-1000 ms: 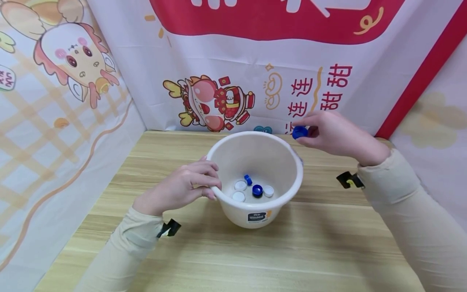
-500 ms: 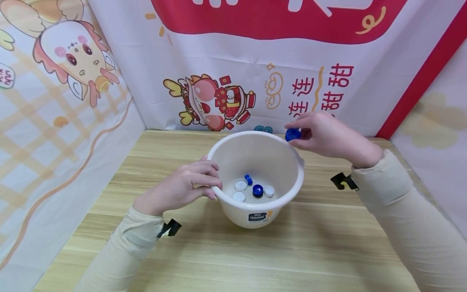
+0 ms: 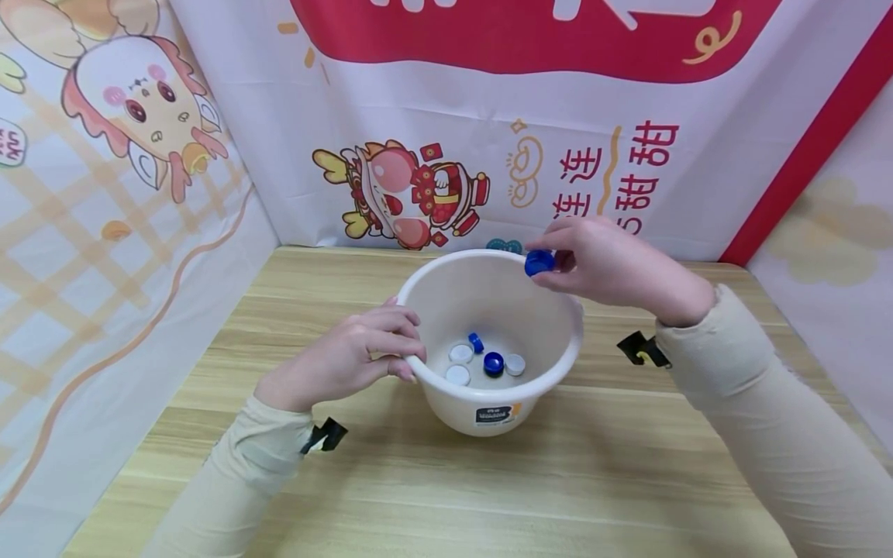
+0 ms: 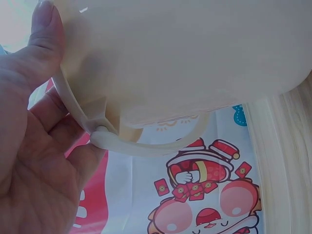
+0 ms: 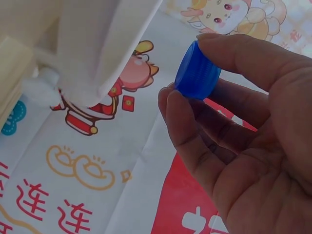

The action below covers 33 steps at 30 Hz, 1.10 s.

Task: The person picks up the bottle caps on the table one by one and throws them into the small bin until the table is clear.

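Note:
A cream plastic bucket (image 3: 453, 411) stands upright on the wooden table. Its left rim is gripped by my left hand (image 3: 356, 353), thumb on one side and fingers on the other. In the left wrist view the bucket's handle (image 4: 146, 146) hangs near those fingers. My right hand (image 3: 607, 263) pinches a blue bottle cap (image 3: 539, 263) over the bucket's far right rim. Ridges on that blue cap (image 5: 197, 73) show between thumb and fingertips in the right wrist view. Inside, on the bottom, lie several white caps (image 3: 457, 376) and blue caps (image 3: 493, 363), one of them on edge.
The wood-grain table (image 3: 488, 496) extends around the bucket. A printed cloth backdrop (image 3: 279, 116) rises behind the table's far edge, and more printed cloth (image 3: 118, 256) stands along the left side.
My right hand has moved left with the blue cap, from beside the bucket to over its rim. The left hand stays on the rim, and the caps inside have not moved.

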Each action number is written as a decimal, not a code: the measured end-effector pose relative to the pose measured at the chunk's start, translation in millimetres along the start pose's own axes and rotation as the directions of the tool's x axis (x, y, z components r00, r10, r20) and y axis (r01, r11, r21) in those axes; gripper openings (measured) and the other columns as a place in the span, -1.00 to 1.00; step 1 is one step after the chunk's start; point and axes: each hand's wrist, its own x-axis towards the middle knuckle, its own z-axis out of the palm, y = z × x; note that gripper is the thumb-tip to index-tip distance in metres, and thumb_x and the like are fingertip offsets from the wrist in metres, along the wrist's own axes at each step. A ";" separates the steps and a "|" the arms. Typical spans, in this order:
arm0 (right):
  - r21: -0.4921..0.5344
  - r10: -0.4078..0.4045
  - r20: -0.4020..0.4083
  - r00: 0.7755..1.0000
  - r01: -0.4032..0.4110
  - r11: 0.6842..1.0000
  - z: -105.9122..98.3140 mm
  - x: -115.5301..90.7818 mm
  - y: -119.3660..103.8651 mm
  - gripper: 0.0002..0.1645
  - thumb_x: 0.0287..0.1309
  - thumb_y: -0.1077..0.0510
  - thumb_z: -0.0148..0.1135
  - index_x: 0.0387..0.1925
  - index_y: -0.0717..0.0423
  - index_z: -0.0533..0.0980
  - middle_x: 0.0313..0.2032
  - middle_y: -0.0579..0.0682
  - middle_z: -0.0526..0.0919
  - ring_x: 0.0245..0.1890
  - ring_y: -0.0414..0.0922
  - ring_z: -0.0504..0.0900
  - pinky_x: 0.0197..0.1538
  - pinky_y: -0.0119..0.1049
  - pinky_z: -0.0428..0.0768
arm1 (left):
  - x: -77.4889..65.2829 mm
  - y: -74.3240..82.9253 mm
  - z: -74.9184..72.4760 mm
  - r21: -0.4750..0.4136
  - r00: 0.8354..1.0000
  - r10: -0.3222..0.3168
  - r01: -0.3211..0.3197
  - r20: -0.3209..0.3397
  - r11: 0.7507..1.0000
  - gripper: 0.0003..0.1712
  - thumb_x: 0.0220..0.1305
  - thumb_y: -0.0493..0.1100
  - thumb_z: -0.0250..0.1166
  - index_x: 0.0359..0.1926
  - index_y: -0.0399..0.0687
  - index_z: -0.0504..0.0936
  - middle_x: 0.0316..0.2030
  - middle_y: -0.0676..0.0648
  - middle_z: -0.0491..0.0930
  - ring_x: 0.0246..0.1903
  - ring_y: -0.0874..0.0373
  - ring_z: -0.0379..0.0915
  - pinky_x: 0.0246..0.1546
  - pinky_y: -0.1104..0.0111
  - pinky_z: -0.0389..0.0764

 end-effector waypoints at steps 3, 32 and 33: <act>0.008 -0.020 0.004 1.000 0.020 1.000 -0.4 2.3 -5.6 -0.52 0.07 0.22 0.50 0.07 0.16 0.64 -0.26 -0.02 0.64 -0.37 -0.13 0.57 -0.29 -0.31 0.69 | -0.1 0.3 -0.2 0.003 1.000 -0.003 0.003 0.000 1.000 -0.68 0.02 -0.14 0.49 -0.13 -0.03 0.79 -0.11 0.02 0.63 0.04 -0.01 0.48 0.40 0.00 0.16; 0.019 -0.115 0.024 0.993 0.114 0.993 1.0 17.3 -35.7 -0.57 0.13 0.18 0.46 0.07 0.15 0.64 -0.28 -0.03 0.64 -0.36 -0.15 0.57 -0.31 -0.34 0.65 | -0.6 1.9 -0.8 -0.006 1.000 -0.016 0.016 -0.006 1.000 -0.69 0.01 -0.15 0.51 -0.14 -0.01 0.79 -0.12 0.06 0.63 0.07 0.09 0.46 0.41 0.04 0.13; 0.022 -0.118 0.024 0.993 0.117 0.993 0.9 17.5 -35.9 -0.57 0.14 0.19 0.46 0.07 0.15 0.64 -0.28 -0.02 0.64 -0.36 -0.15 0.57 -0.30 -0.34 0.65 | -0.6 1.7 -0.7 -0.007 1.000 -0.012 0.012 -0.008 1.000 -0.69 0.01 -0.15 0.50 -0.14 -0.02 0.79 -0.12 0.06 0.63 0.07 0.08 0.46 0.41 0.04 0.13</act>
